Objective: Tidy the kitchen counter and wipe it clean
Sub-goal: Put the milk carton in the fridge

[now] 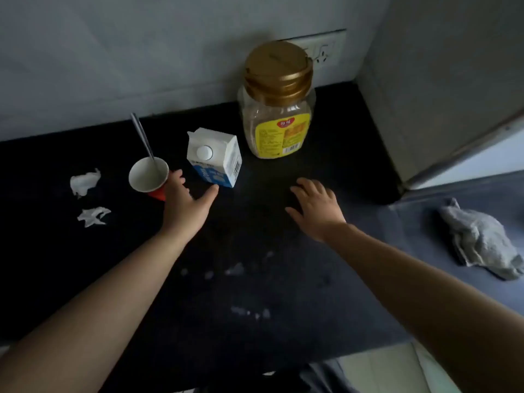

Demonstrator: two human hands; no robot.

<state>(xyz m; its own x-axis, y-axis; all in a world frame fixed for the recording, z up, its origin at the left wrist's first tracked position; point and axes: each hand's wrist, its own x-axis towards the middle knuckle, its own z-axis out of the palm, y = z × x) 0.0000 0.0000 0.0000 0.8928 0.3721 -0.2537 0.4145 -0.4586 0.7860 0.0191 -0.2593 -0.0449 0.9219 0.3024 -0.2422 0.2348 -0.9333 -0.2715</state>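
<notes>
Dark counter point(255, 222) runs along a grey wall, w/ a pale appliance side closing it off at right. On my feed both hands are out over it, neither holding anything.

Left hand point(185, 204) is spread wide, fingers splayed: fingertips sit right beside the rim of a paper cup point(148, 175), thumb tip reaches toward the lower corner of a milk carton point(214, 158). Can't tell if either is actually touched. Right hand point(316, 205) is also spread flat, palm down, over bare counter just right of the carton & in front of the jar, apart from both.

Cup is white inside, red outside, tilted toward the camera, w/ a metal spoon point(143, 139) standing in it, handle leaning back-left. Carton is white & blue, upright, screw cap on its sloped top. Behind it, near the wall, a clear jar point(278, 120) w/ gold lid and yellow label, in front of a wall socket point(324, 52).

Left of the cup lie two crumpled tissues, one farther back point(85, 181), one nearer point(93, 216), well apart from the hand. Pale spill spots point(235, 269) mark the counter between my forearms. Far right, on a greyer stretch of surface, a crumpled grey cloth point(479, 241) lies untouched.
</notes>
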